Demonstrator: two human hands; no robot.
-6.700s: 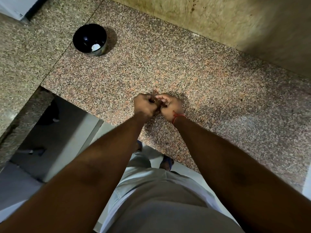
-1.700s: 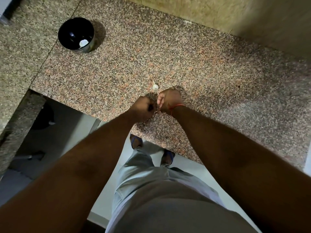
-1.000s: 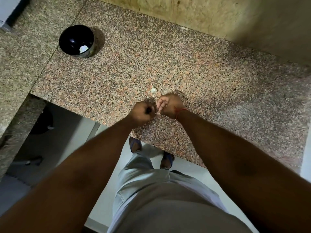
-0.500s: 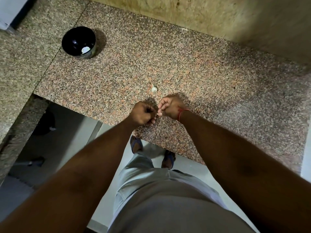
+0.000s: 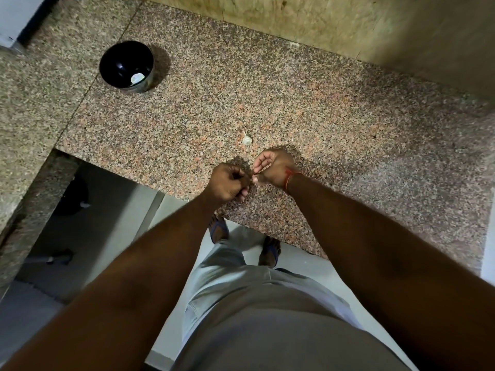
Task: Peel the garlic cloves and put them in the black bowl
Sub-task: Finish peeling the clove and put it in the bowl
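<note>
My left hand [image 5: 229,183] and my right hand [image 5: 273,167] meet over the near edge of the granite counter [image 5: 294,103]. Their fingers are curled and pinch a small garlic clove between them; the clove is almost wholly hidden by the fingertips. A second whitish garlic clove [image 5: 247,140] with a thin tail lies on the counter just beyond my right hand. The black bowl [image 5: 112,60] stands at the far left of the counter, with one pale peeled clove [image 5: 137,78] inside it.
A stained wall [image 5: 321,20] runs along the back of the counter. A second granite slab [image 5: 29,103] joins on the left. Below the counter's front edge lies the floor with my feet [image 5: 269,250]. A white object [image 5: 13,17] sits top left.
A loose clove has come into view on the counter since the earliest frame. Over the last second my hands have stayed together at the counter's edge, my fingertips shifting slightly.
</note>
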